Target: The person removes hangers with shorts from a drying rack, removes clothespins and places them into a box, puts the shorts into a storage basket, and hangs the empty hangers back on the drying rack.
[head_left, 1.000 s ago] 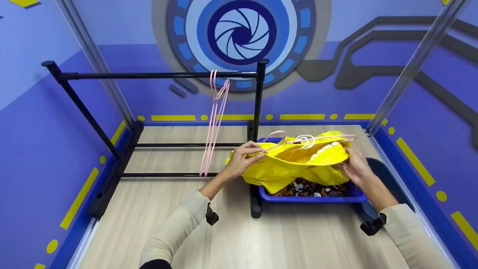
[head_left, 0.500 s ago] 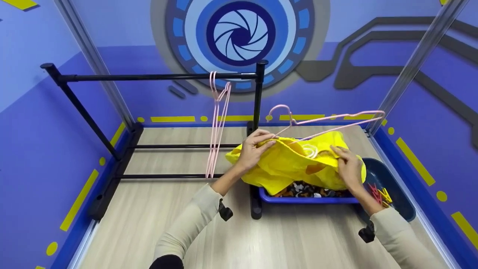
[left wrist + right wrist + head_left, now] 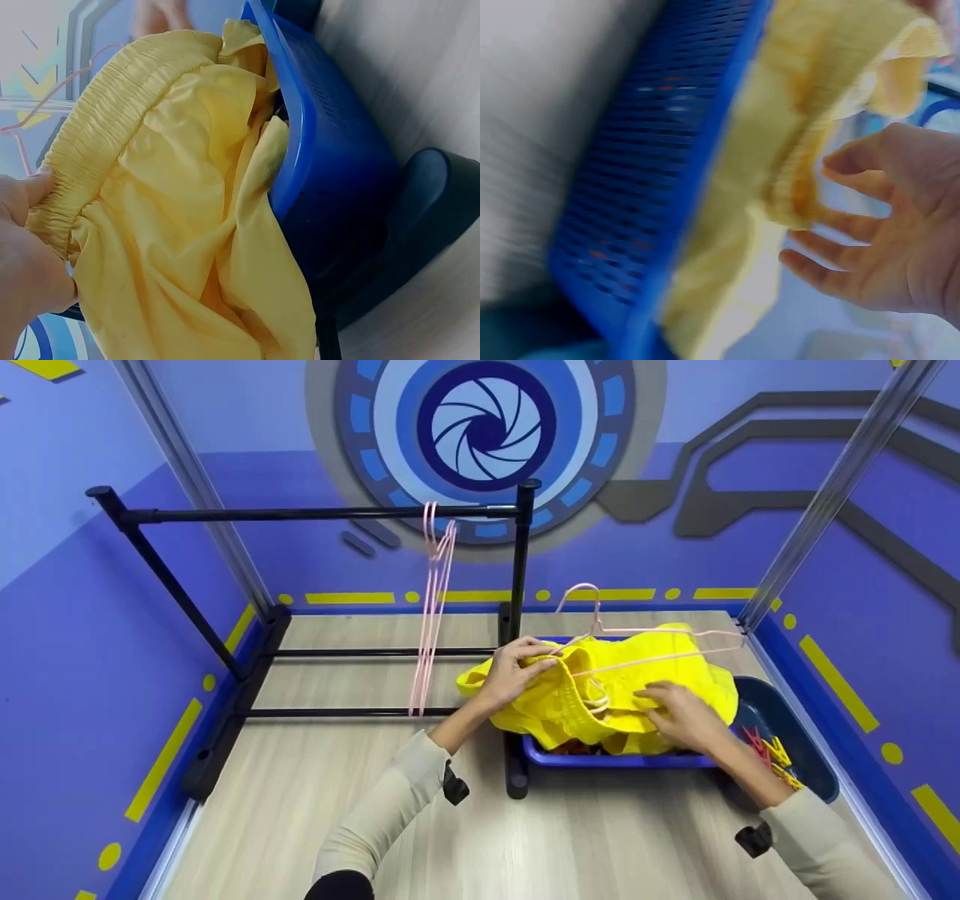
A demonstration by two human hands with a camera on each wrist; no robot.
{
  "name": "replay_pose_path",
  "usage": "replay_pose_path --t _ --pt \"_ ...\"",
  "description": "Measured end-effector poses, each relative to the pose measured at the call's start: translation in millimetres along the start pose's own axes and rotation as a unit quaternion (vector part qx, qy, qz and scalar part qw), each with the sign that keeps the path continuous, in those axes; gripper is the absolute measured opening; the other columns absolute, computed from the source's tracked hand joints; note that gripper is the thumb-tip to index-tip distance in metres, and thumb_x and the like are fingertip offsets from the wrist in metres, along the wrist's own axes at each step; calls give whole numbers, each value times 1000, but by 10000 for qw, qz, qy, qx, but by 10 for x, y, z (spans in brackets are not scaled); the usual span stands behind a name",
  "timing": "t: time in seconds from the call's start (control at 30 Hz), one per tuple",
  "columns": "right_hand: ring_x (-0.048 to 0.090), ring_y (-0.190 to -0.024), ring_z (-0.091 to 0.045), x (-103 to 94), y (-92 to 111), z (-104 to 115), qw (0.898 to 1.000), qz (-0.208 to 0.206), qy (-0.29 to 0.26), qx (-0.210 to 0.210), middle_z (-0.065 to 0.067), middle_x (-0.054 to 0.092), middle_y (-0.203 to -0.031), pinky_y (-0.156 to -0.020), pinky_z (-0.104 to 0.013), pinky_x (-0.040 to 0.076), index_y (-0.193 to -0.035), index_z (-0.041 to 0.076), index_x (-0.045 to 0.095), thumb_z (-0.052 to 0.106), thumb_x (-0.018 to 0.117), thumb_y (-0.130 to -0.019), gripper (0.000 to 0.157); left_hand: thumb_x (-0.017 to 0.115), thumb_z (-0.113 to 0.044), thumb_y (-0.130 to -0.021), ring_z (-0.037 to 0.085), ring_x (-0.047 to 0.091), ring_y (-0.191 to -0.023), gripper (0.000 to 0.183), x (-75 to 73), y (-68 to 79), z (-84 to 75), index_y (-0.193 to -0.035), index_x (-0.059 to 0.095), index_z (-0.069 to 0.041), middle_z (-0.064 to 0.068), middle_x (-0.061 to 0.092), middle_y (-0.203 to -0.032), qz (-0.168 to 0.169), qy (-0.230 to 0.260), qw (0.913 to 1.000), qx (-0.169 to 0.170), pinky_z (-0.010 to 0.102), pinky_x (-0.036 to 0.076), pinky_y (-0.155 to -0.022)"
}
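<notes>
Yellow shorts [image 3: 660, 660] with a gathered elastic waistband [image 3: 105, 112] and a white drawstring [image 3: 598, 701] lie bunched over a blue basket [image 3: 622, 761]. My left hand [image 3: 514, 675] pinches the waistband at its left end. One end of a pink hanger [image 3: 660, 631] runs down into the waist opening beside that hand; its hook and other end stick out above the fabric. My right hand [image 3: 686, 720] is over the right part of the shorts, fingers spread and loosely bent. In the right wrist view these fingers [image 3: 817, 270] are beside the waistband and grip nothing.
A black rack [image 3: 322, 515] stands left, with several pink hangers [image 3: 431, 615] near the right end of its top bar. A dark bin [image 3: 795, 727] with red and yellow clothespins [image 3: 776, 754] is right of the basket. Blue printed walls enclose the table [image 3: 570, 840].
My right hand has let go of the waistband and drawn back. The waistband's right side has dropped toward the front, and the hanger rose, then sank a little. My left hand still pinches the waistband.
</notes>
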State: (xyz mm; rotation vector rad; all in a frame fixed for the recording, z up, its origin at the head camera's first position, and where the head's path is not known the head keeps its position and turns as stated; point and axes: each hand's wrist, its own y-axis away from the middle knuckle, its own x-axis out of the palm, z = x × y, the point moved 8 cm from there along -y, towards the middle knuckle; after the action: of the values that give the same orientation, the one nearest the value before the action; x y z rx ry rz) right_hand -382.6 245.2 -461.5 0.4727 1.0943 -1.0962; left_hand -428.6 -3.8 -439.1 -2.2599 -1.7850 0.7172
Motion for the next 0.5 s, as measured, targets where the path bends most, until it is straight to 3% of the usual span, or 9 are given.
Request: replay_pose_path --t 0.1,0.17,0.27,0.33,0.4,0.5 --pt "66 -111 -36 -286 -9 250 9934 -952 -190 -612 -17 73 -118 -97 -49 55 -117 2 74 -3 70 -89 29 72 -9 -93 27 66 -102 19 -21 21 -15 -108 79 0 16 72 -106 39 -105 9999 96 17 53 -85" --pt "62 -116 -34 -445 1 400 9807 -1599 -161 -1112 -15 69 -124 -106 -39 49 -124 4 71 -3 73 -87 39 73 -8 -93 27 67 -100 18 -25 38 -59 -107 79 0 16 73 -104 60 -170 9994 281 21 55 -86" --pt "50 -129 -37 -592 16 535 9604 -2323 234 -1522 -19 58 -141 -114 -41 36 -141 4 58 -2 74 -86 58 73 -9 -92 28 67 -99 17 4 59 -135 -106 79 -1 16 73 -103 165 -243 9979 579 26 56 -86" --pt "46 -131 -39 -630 27 551 9539 -2545 481 -1513 -21 55 -144 -113 -47 34 -146 3 53 -1 74 -87 63 73 -10 -92 28 66 -100 18 43 70 -190 -106 79 0 16 72 -103 257 -323 9963 759 27 55 -87" --pt "49 -126 -39 -634 38 537 9535 -2565 484 -1506 -21 60 -137 -107 -50 36 -140 2 58 -4 73 -88 55 73 -12 -93 28 65 -100 18 92 81 -226 -106 79 -1 16 72 -104 390 -435 9947 847 26 54 -88" --pt "56 -110 -32 -623 80 456 9617 -2411 277 -1275 -16 70 -113 -96 -38 39 -123 3 71 -8 70 -90 35 72 -13 -93 26 64 -102 18 168 101 -254 -107 79 -2 15 72 -105 605 -570 9922 925 25 52 -90"
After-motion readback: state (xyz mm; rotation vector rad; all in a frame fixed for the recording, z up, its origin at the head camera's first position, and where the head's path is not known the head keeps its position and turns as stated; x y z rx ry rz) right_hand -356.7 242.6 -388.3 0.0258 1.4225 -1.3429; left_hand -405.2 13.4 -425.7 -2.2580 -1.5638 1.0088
